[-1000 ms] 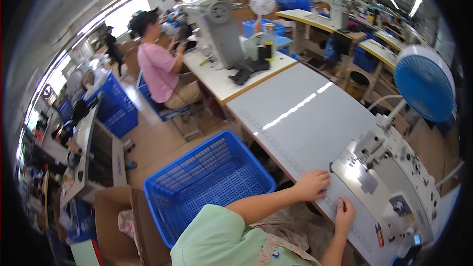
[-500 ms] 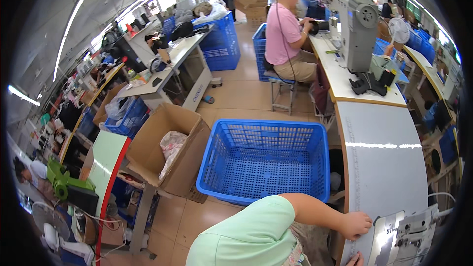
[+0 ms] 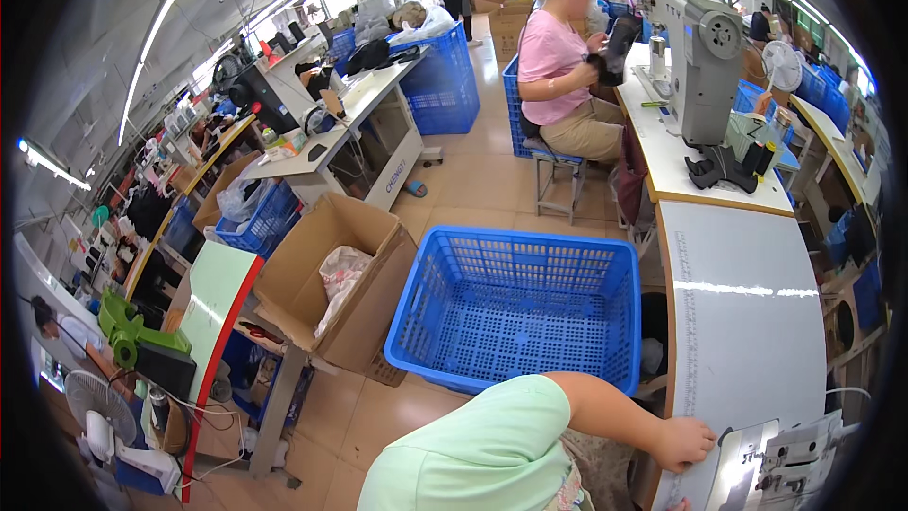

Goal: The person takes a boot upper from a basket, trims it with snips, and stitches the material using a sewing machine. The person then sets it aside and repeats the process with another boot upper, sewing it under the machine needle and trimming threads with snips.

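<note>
My left arm in a light green sleeve reaches across to the white sewing table (image 3: 747, 341) on the right. At its end my left hand (image 3: 685, 443) rests on the tabletop with fingers curled in, beside the shiny metal plate (image 3: 742, 464) of a sewing machine (image 3: 799, 459). Whatever those fingers may hold is hidden. Just a fingertip or so of my right hand (image 3: 680, 504) shows at the lower edge, below the left hand; its grip is out of sight.
A blue plastic crate (image 3: 515, 322) stands in front of me, next to a cardboard box (image 3: 355, 322) with pale cloth inside. A co-worker in pink (image 3: 553, 66) sits at the grey sewing machine (image 3: 705, 76) ahead. Left are a green-topped table (image 3: 219, 289) and a fan (image 3: 99, 407).
The whole view has shifted slightly. My right fingers have slipped lower, mostly out of the picture. The seated co-worker now holds a dark piece higher; a standing person at the back holds a carton.
</note>
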{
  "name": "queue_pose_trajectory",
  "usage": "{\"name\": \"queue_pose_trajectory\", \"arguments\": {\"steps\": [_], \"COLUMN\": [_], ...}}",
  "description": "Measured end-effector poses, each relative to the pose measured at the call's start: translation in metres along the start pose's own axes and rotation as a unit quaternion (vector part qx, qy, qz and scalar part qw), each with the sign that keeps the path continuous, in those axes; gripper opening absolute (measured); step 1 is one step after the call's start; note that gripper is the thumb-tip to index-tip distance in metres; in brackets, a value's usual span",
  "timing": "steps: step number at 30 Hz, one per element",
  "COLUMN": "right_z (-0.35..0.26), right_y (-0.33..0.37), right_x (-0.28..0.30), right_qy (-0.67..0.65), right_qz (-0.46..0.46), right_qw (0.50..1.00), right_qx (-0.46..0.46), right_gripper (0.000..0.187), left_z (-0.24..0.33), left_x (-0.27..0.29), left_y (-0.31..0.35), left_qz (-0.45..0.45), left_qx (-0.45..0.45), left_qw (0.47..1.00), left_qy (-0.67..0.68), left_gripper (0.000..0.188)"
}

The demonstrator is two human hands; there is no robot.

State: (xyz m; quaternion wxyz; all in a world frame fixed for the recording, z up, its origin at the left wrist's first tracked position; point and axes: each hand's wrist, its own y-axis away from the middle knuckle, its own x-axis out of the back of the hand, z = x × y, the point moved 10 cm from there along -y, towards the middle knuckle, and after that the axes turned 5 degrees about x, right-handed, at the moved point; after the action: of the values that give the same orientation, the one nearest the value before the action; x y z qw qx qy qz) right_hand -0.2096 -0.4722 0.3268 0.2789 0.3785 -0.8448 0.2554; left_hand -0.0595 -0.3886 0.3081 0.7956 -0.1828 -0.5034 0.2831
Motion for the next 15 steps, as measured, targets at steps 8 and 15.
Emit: {"name": "queue_pose_trajectory", "arguments": {"steps": [8, 15], "right_z": [0.039, 0.049], "right_y": [-0.001, 0.0], "right_x": [-0.018, -0.014], "right_qy": [0.002, -0.103], "right_qz": [-0.067, 0.021], "right_qw": [0.996, 0.994], "right_qx": [-0.061, -0.038], "right_gripper": [0.042, 0.022], "left_z": [-0.001, 0.004], "left_x": [0.008, 0.017], "left_y": [0.0, -0.001], "left_qz": [-0.03, -0.002], "left_qx": [0.03, 0.013], "left_qw": [0.999, 1.0], "left_qy": [0.017, -0.001], "left_gripper": [0.022, 0.022]}}
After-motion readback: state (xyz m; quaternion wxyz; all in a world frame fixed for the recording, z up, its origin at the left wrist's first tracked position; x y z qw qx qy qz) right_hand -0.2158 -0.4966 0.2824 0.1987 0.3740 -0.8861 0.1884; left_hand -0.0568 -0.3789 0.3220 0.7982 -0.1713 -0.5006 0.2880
